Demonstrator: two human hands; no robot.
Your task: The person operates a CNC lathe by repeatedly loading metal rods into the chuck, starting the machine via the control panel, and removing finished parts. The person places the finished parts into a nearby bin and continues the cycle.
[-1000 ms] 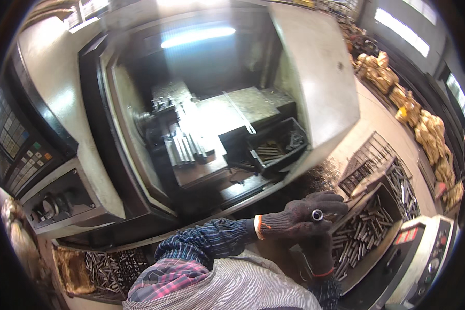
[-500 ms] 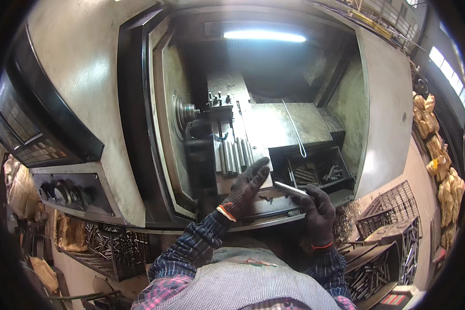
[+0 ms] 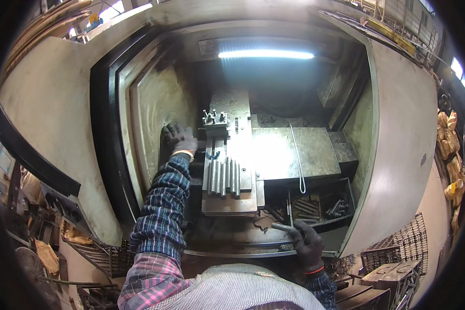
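My gloved left hand [image 3: 179, 138] reaches deep into the lathe, its fingers curled over the round spindle chuck [image 3: 168, 119]. Most of the chuck, and any part sticking out of it, is hidden behind the glove. Low at the front right, my gloved right hand [image 3: 308, 244] grips a short metal rod [image 3: 281, 227], which points out to the left. Between the two hands, several bare metal rods [image 3: 223, 176] lie side by side on the slide [image 3: 247, 178]. Behind them stands the tool post [image 3: 215, 123] with its upright bolts.
A long thin hooked rod [image 3: 297, 155] lies across the flat metal cover [image 3: 274, 150]. Beneath it, an open tray [image 3: 320, 225] holds several short metal pieces. The machine's door edge [image 3: 108, 139] runs close to my left arm. Wire baskets [image 3: 398, 243] stand outside at the right.
My left hand has moved from beside the rods on the slide to the chuck. My right hand has lowered slightly, still with the rod. The view has shifted.
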